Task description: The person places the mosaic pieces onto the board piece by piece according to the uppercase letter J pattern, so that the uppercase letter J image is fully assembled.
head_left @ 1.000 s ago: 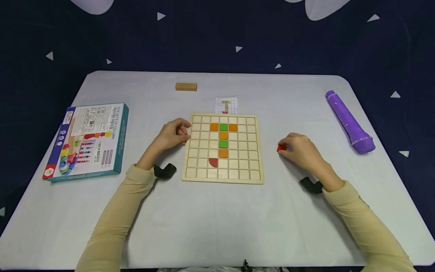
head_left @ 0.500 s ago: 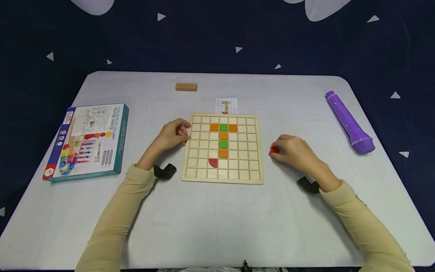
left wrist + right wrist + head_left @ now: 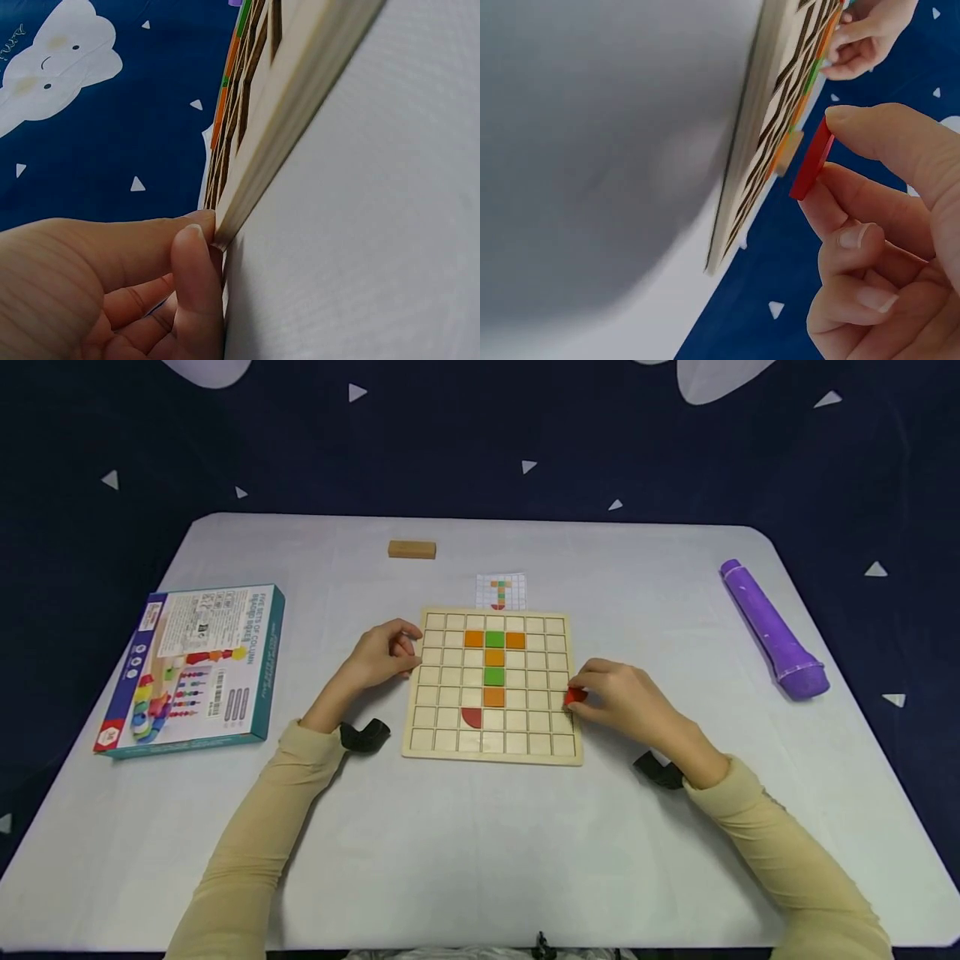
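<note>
A wooden grid board (image 3: pixel 530 745) lies mid-table, with orange and green square tiles forming a T and a red quarter-round tile (image 3: pixel 471 718) below its stem. My left hand (image 3: pixel 378 656) touches the board's left edge with fingertips and thumb, set apart along it. In the left wrist view, the thumb (image 3: pixel 142 244) meets the board's side. My right hand (image 3: pixel 626 697) pinches a red tile (image 3: pixel 812 159) between thumb and forefinger, just above the board's right edge. That tile shows almost edge-on in the right wrist view, so its full outline is hidden.
A small printed pattern card (image 3: pixel 501 591) lies behind the board, and a wooden block (image 3: pixel 412 550) sits farther back. To the left is a boxed toy set (image 3: pixel 198 668). A purple flashlight-shaped object (image 3: pixel 772 631) rests at the right. Dark cloth (image 3: pixel 450 443) hangs behind.
My right hand has moved left with the red tile, from the bare tabletop to the board's right edge. The left hand has stayed at the board's left edge.
</note>
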### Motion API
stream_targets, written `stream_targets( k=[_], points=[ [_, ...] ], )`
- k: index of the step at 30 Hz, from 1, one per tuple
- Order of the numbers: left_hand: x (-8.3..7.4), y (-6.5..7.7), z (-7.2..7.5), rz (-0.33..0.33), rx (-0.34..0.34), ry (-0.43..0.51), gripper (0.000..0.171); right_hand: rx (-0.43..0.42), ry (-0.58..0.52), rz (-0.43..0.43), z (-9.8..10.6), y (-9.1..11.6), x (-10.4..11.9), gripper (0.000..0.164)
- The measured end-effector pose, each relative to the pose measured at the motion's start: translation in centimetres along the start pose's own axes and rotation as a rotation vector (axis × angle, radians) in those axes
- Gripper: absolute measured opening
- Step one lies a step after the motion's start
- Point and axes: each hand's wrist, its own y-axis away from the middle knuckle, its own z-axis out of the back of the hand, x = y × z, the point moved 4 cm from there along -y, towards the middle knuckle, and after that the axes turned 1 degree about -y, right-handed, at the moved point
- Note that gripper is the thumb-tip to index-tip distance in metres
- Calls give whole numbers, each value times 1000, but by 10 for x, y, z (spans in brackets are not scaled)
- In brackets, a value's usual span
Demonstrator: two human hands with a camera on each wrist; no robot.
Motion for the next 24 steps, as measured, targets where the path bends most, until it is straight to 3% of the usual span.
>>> stream_targets(
  k=[24],
  points=[
    [-5,2,2,-8,-4,4,37,121,33,181,-30,-36,54,9]
  ],
)
